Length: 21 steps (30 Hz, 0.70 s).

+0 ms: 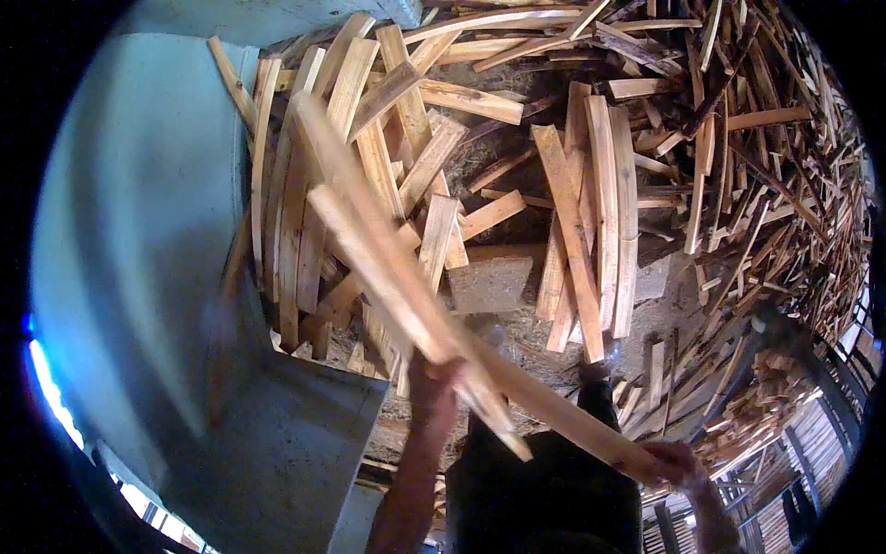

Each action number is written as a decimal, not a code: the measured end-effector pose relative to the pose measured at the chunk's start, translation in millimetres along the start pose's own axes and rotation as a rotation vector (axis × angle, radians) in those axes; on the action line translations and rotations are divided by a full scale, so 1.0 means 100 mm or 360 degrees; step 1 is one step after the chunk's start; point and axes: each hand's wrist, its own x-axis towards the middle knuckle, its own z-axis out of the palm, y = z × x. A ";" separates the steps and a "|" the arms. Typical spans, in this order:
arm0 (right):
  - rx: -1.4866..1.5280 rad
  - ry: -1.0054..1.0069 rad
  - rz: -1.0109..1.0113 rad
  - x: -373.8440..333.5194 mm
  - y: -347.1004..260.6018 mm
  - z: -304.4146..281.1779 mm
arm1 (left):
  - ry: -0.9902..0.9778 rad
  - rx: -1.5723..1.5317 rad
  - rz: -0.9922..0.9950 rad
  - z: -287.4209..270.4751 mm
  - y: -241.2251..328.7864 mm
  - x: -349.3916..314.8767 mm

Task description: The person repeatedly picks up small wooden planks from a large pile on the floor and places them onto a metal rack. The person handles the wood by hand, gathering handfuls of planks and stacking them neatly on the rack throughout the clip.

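Observation:
My left hand (436,374) is closed around a shorter wooden board (374,268), which slants from upper left to lower right and ends in a narrow tip. A longer wooden board (554,413) runs close alongside, overlapping it; its upper part is smeared by motion. At the lower right, my right hand (674,463) grips the near end of this long board. Whether my left fingers also wrap the long board cannot be made out. Beneath the boards' upper ends lies a heap of loose boards (349,88).
A light blue metal panel (138,185) and a grey-blue box-like part (277,443) stand at the left. Several boards (602,212) lean side by side ahead of my legs. A large pile of thin wood strips (784,166) fills the right, with stacked wood pieces (761,397) nearer.

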 end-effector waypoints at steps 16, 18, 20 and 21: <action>-0.0729 0.0999 -0.0593 1.64 0.32 -0.36 | -0.0380 0.1034 0.0488 1.31 -1.05 0.78; -0.1314 0.1170 -0.0976 1.76 0.30 -0.27 | -0.0419 0.0775 0.0489 1.13 -1.02 0.76; -0.0929 0.1016 -0.0856 1.74 0.08 0.02 | -0.0442 0.0507 0.0455 0.89 -1.00 0.79; -0.0733 0.0956 -0.0781 1.73 0.03 0.14 | -0.0356 0.0501 0.0423 0.85 -0.85 0.73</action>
